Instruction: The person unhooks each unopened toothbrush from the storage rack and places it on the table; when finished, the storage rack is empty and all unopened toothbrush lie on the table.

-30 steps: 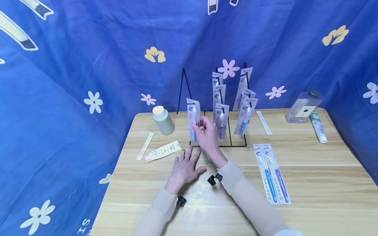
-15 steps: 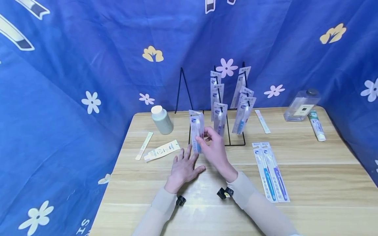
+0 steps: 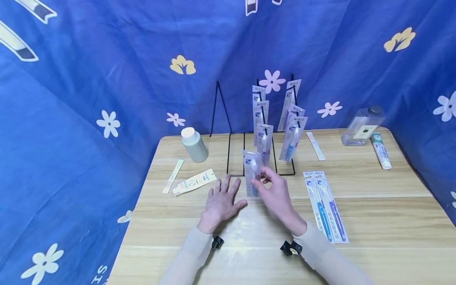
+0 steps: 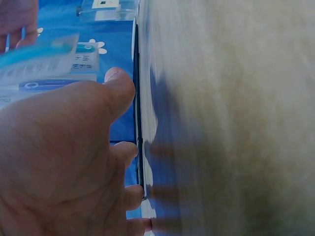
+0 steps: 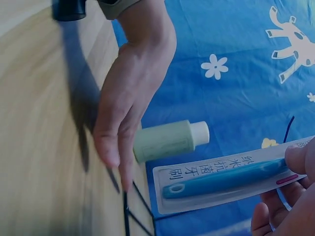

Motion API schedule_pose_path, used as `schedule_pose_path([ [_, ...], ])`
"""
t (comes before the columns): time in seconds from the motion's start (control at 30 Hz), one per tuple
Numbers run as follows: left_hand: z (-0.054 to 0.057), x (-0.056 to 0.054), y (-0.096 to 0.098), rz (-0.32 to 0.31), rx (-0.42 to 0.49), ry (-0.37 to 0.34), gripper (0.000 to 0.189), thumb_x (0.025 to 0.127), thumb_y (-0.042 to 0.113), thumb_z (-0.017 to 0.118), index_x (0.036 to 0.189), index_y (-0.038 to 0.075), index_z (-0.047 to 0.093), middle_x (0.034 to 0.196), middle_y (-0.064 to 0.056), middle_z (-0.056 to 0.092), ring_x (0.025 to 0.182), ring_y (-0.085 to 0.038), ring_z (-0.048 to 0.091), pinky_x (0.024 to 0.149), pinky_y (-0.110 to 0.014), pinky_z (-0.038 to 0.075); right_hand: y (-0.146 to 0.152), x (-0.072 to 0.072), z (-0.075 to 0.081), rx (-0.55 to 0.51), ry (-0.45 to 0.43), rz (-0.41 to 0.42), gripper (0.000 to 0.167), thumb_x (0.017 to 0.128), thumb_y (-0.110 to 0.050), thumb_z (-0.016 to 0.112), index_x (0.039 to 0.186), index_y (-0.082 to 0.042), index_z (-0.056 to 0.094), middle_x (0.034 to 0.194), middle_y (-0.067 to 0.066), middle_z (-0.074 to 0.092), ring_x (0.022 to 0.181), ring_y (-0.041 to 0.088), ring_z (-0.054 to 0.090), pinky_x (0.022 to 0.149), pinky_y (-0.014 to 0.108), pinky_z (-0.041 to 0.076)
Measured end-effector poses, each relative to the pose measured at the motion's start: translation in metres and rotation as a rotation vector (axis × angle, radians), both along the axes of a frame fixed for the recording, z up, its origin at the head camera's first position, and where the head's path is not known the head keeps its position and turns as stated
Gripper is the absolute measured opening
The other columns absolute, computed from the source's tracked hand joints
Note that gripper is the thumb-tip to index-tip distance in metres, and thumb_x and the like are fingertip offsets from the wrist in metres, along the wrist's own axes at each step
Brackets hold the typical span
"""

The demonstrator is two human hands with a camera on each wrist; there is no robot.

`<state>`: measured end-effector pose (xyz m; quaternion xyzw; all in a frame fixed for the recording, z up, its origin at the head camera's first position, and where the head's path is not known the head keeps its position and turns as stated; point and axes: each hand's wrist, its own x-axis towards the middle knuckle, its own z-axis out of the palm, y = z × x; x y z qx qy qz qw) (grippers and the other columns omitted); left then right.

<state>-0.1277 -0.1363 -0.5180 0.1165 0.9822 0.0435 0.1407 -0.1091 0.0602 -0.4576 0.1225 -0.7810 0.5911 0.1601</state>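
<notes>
My right hand (image 3: 278, 194) pinches a packaged blue toothbrush (image 3: 251, 172) by its right edge, upright in front of a black wire rack (image 3: 228, 155). In the right wrist view the blister pack (image 5: 211, 183) shows its blue handle between thumb and fingers. Whether a second pack lies behind it is unclear. My left hand (image 3: 221, 204) rests on the table with fingers spread, its fingertips by the rack's front left corner. Several packaged toothbrushes (image 3: 264, 144) hang on the rack's middle row, and more packs (image 3: 293, 138) on its right row. The left prong holds nothing.
On the left are a green bottle (image 3: 195, 146), a cream tube (image 3: 194, 182) and a slim sachet (image 3: 173, 176). To the right are another sachet (image 3: 315, 146), two packaged toothbrushes (image 3: 325, 208), a clear bottle (image 3: 363, 126) and a toothpaste tube (image 3: 381, 151). A blue curtain surrounds the table.
My right hand has drawn the toothbrush pack off the rack's left prong, toward me and to the right. My left hand has stayed in place.
</notes>
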Motion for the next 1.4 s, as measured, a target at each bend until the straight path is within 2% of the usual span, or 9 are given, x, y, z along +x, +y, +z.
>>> schedule_pose_path([
  [0.1,0.000,0.000,0.000,-0.001,0.003,0.003,0.083,0.095,0.074,0.043,0.163,0.035,0.017,0.173,-0.006,0.009,0.156,-0.045,0.017,0.120,-0.067,0.028,0.013,0.007,-0.006,0.004,-0.014,-0.013,0.024,0.084,-0.004,0.079,0.107,-0.003,0.071,0.096,0.009,0.076,0.085,0.009,0.064,0.075,0.025,0.055],
  [0.33,0.000,0.001,-0.001,0.003,0.005,-0.002,0.083,0.095,0.075,0.042,0.163,0.035,0.016,0.173,-0.005,0.007,0.156,-0.044,0.016,0.120,-0.066,0.028,0.049,0.021,-0.019,0.026,-0.069,-0.061,0.020,0.086,-0.001,0.077,0.105,-0.002,0.072,0.096,0.011,0.076,0.084,0.005,0.064,0.073,0.022,0.055],
  [0.57,0.000,0.000,0.000,0.002,-0.001,-0.002,0.084,0.095,0.075,0.041,0.164,0.035,0.015,0.173,-0.005,0.007,0.156,-0.044,0.016,0.121,-0.066,0.027,0.084,0.036,-0.025,0.056,-0.216,-0.128,0.018,0.087,0.001,0.075,0.105,0.000,0.072,0.095,0.017,0.075,0.080,0.001,0.064,0.071,0.018,0.056],
  [0.8,0.000,0.000,0.000,0.004,0.000,-0.005,0.084,0.095,0.075,0.041,0.164,0.036,0.014,0.173,-0.005,0.005,0.157,-0.044,0.015,0.121,-0.066,0.026,0.120,0.042,-0.027,0.104,-0.318,-0.177,0.014,0.095,-0.007,0.070,0.105,0.002,0.072,0.096,0.019,0.077,0.078,-0.004,0.066,0.068,0.016,0.056],
  [0.83,0.001,0.000,0.000,0.003,-0.001,-0.005,0.083,0.095,0.075,0.041,0.164,0.036,0.014,0.173,-0.005,0.005,0.157,-0.044,0.015,0.121,-0.066,0.026,0.126,0.042,-0.027,0.103,-0.332,-0.184,0.014,0.096,-0.008,0.069,0.105,0.002,0.072,0.095,0.018,0.077,0.076,-0.004,0.066,0.067,0.016,0.056],
  [0.93,0.001,0.000,0.001,0.001,0.000,-0.008,0.083,0.095,0.075,0.041,0.164,0.036,0.014,0.173,-0.005,0.005,0.157,-0.043,0.015,0.121,-0.066,0.026,0.144,0.042,-0.028,0.079,-0.382,-0.216,0.018,0.099,-0.010,0.065,0.107,0.005,0.070,0.084,0.000,0.076,0.071,-0.002,0.065,0.061,0.019,0.057],
  [1.07,0.001,-0.001,0.001,0.003,0.003,-0.012,0.083,0.095,0.074,0.042,0.164,0.036,0.014,0.173,-0.005,0.004,0.157,-0.043,0.014,0.121,-0.066,0.026,0.172,0.039,-0.028,0.054,-0.453,-0.269,0.026,0.101,-0.012,0.062,0.114,0.009,0.067,0.076,-0.020,0.067,0.065,0.002,0.064,0.055,0.024,0.057],
  [1.2,0.001,0.000,0.001,0.007,0.010,-0.013,0.083,0.095,0.074,0.042,0.164,0.036,0.014,0.173,-0.005,0.005,0.157,-0.043,0.014,0.121,-0.066,0.025,0.199,0.036,-0.032,0.081,-0.511,-0.317,0.033,0.102,-0.015,0.061,0.121,0.012,0.064,0.074,-0.021,0.065,0.065,0.002,0.062,0.054,0.023,0.056],
  [1.4,0.000,0.000,0.000,0.008,0.011,-0.008,0.083,0.095,0.074,0.043,0.163,0.036,0.015,0.173,-0.005,0.006,0.157,-0.043,0.014,0.121,-0.066,0.026,0.226,0.033,-0.041,0.115,-0.577,-0.325,0.035,0.101,-0.015,0.063,0.122,0.013,0.063,0.075,-0.023,0.065,0.068,-0.002,0.062,0.058,0.019,0.056],
])
